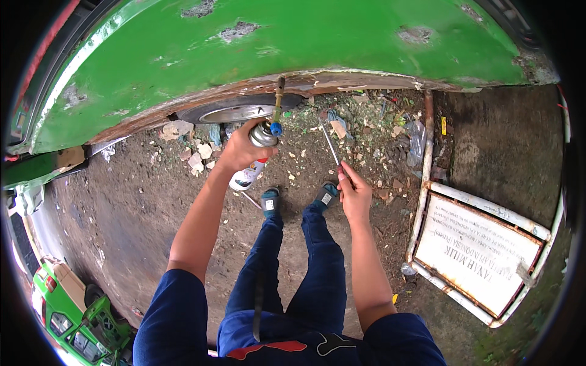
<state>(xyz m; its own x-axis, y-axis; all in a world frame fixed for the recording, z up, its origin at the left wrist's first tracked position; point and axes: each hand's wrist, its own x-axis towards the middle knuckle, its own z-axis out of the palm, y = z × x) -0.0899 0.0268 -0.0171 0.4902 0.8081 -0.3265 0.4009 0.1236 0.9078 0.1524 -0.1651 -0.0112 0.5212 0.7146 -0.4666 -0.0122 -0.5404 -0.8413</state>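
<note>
In my left hand (243,150) is a white gas canister (243,178), gripped near its top, with a blue-knobbed torch nozzle (279,100) pointing toward the green vehicle panel (317,43); no flame is visible. My right hand (357,196) grips the dark reddish handle of a long thin metal tool (330,143), its tip pointing forward below the panel. The panel has patches of chipped paint (238,32) and a rusty, flaking lower edge (372,81). Part of a wheel (235,113) shows beneath it.
Paint chips and plastic litter (415,140) lie along the ground below the panel, beyond my sandalled feet. A white pipe-framed sign (473,244) lies at the right, joined to a rusty pipe (428,140). Other green vehicles (58,305) stand at the left.
</note>
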